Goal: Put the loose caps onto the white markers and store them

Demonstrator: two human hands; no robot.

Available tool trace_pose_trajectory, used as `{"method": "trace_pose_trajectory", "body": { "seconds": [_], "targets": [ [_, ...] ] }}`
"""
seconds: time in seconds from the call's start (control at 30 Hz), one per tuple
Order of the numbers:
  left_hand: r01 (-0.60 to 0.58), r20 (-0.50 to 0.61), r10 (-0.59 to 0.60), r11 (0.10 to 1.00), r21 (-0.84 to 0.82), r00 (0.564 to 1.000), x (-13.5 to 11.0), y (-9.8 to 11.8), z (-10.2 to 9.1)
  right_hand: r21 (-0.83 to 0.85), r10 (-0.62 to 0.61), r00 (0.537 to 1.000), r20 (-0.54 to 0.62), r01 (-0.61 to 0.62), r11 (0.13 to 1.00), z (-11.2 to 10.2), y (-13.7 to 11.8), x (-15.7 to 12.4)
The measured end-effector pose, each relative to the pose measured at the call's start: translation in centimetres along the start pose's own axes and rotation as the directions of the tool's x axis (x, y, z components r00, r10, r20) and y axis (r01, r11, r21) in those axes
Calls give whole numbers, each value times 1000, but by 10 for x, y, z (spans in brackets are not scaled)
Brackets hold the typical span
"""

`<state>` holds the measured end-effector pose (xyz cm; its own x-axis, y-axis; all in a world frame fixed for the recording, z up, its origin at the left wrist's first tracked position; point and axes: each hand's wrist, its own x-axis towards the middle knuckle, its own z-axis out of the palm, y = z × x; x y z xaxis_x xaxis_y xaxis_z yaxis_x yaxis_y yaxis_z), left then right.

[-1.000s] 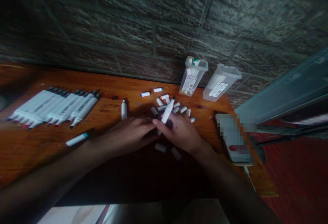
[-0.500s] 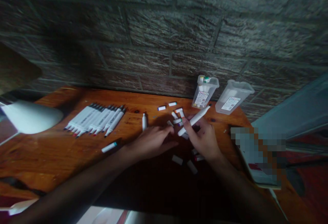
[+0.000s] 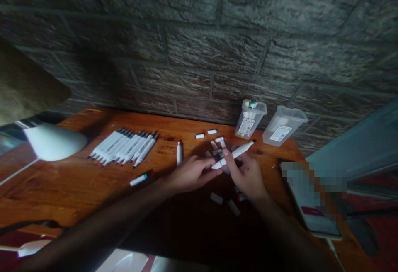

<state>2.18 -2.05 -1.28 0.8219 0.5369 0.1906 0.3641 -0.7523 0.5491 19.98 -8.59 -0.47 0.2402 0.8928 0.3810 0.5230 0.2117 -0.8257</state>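
My right hand (image 3: 248, 176) is closed round a white marker (image 3: 238, 152) that points up and to the right, its dark tip away from me. My left hand (image 3: 190, 173) reaches in from the left, and its fingertips pinch at the marker's near end. Several loose white caps (image 3: 217, 142) lie scattered on the wooden table (image 3: 77, 189) behind and below both hands. A row of several white markers (image 3: 126, 146) lies side by side further left. One single marker (image 3: 178, 153) lies just beyond my left hand.
Two clear plastic marker cases (image 3: 249, 118) (image 3: 283, 125) stand by the stone wall at the back right. A white lamp head (image 3: 55, 141) sits at the left. Another capped marker (image 3: 138, 179) lies near my left forearm. A blurred flat item (image 3: 314, 197) rests at the right table edge.
The view has tilted up and leftwards, bringing the lamp into sight. My right hand has swung the marker to slant up and right, and my left hand's fingers have closed on its near end.
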Motion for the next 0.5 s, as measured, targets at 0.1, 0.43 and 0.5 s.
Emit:
{"method": "trace_pose_trajectory", "body": {
  "seconds": [0.1, 0.43, 0.5],
  "targets": [
    [-48, 4, 48, 999, 10, 999, -2, 1, 1, -4, -27, 1000, 7, 27, 1000, -2, 1, 0],
    [-30, -54, 32, 999, 46, 998, -6, 9, 0, 12, 36, 999, 7, -36, 999, -9, -3, 3],
    [-27, -108, 28, 1000, 5, 994, -5, 11, 1, 68, 58, 998, 23, -60, 996, -10, -4, 3]
  ]
}}
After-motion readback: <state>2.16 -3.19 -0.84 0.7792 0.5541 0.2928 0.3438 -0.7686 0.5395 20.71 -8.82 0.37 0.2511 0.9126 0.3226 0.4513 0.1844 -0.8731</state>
